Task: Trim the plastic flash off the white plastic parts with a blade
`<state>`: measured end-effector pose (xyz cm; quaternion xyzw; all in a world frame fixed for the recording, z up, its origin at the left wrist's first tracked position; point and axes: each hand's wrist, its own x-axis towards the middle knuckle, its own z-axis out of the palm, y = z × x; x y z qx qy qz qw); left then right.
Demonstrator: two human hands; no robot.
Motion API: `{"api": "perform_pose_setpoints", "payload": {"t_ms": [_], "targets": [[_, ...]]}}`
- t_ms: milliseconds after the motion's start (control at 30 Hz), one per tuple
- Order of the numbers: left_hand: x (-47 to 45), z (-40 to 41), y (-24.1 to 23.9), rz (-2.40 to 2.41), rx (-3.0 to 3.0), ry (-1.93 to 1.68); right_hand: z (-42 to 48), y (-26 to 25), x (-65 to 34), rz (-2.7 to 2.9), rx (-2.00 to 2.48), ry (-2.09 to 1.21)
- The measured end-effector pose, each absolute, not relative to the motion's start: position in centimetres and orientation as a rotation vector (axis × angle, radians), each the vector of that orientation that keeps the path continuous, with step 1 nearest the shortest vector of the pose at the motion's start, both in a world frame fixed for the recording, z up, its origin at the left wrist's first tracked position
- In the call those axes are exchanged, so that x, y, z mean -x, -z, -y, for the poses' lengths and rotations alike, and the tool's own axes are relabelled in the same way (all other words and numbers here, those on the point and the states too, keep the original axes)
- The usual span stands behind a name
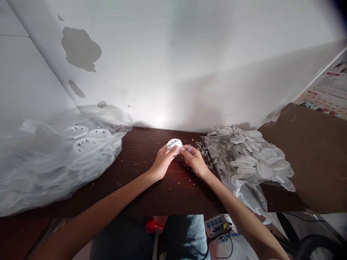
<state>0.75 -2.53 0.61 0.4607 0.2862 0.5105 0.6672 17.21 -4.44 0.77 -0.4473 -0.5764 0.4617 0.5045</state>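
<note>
While left hand (162,159) pinches white disc (173,143) above table (151,196), apparently steadying it, right hand (194,159) meets rim, fingers bunched, grip unclear. Bag (92,168) and disc pile (268,155) flank hands, likely for reach.

Dark brown table (168,202) before a white wall (141,61), blotched with irregular grey patches (81,48) toward the left. Bright glow (158,117) low on the wall near the middle, dim shadow (257,86) toward the right. At far right, printed paper (329,90) above brown cardboard (320,155).

Forearms (123,198) angled inward — left hand (162,161), right hand (196,161) close together — fingers (187,154) bent.
</note>
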Motion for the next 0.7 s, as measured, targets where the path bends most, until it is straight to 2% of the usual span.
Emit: {"api": "perform_pose_setpoints", "payload": {"t_ms": [167,300,700], "targets": [[0.0,2.0,-0.3,-0.88,-1.339,-1.253,4.9,-1.0,-17.4,1.636,1.286,-0.677],[0.3,2.2,-0.6,-1.009,-1.538,-1.259,4.9,-1.3,-17.8,1.724,1.284,-0.414],[0.4,2.4,-0.6,-1.125,-1.705,-1.301,5.5,-1.2,-18.1,1.858,1.31,-0.258]]}}
